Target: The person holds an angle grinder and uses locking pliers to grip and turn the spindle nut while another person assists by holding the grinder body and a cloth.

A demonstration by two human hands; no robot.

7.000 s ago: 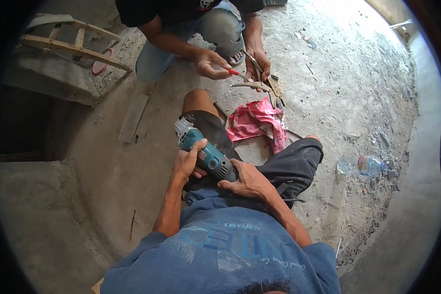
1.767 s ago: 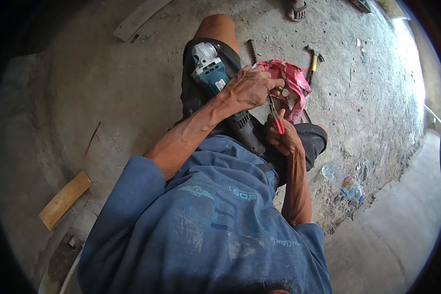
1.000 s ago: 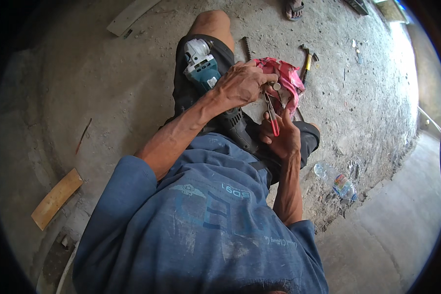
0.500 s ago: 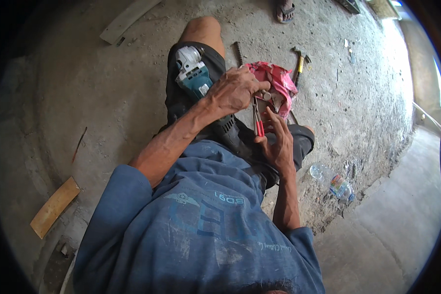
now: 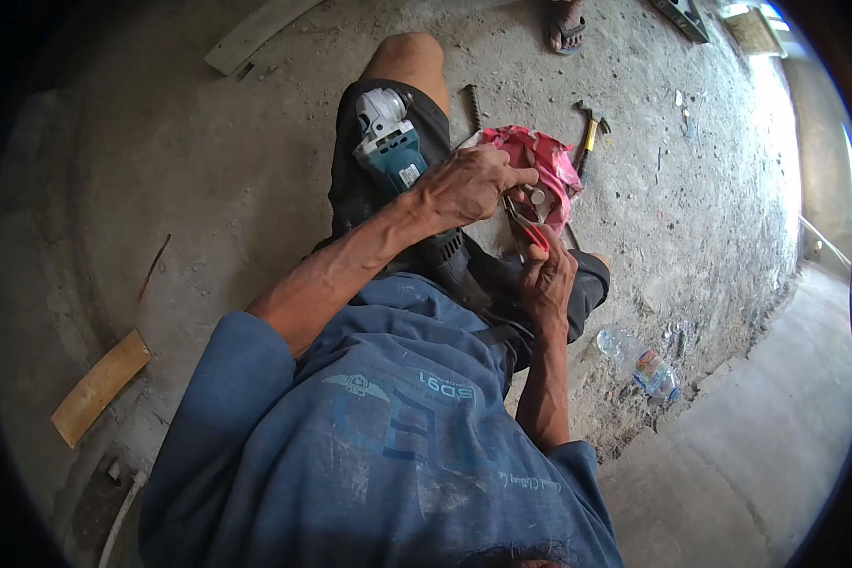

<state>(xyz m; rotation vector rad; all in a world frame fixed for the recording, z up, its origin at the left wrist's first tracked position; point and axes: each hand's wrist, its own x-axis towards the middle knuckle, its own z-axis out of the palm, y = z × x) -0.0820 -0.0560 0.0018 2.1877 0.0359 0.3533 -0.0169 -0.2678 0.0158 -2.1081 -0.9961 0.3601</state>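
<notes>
A torn pinkish-red bag [image 5: 560, 163] lies past my lap with tools in it, among them a piece with a round metal end [image 5: 538, 196]. My left hand [image 5: 469, 185] is curled at the bag's near left side, index finger over its opening. What lies under its closed fingers is hidden. My right hand [image 5: 549, 282] is closed round the red handles of a pair of pliers [image 5: 534, 233], whose metal jaws point up and left beneath my left fingers. A teal and grey angle grinder [image 5: 395, 159] rests along my left thigh.
Beyond the bag lie a ridged drill bit [image 5: 473, 106] and a yellow-and-black handled hammer [image 5: 591, 135] on rough concrete. A clear plastic bottle [image 5: 651, 372] lies to the right. Wooden pieces [image 5: 100, 388] lie left. Another person's sandalled foot [image 5: 568, 33] stands at the top.
My right hand has gone from spread fingers beside the pliers to a grip on their handles. The pliers now slant to the left instead of standing nearly straight. The view has shifted slightly.
</notes>
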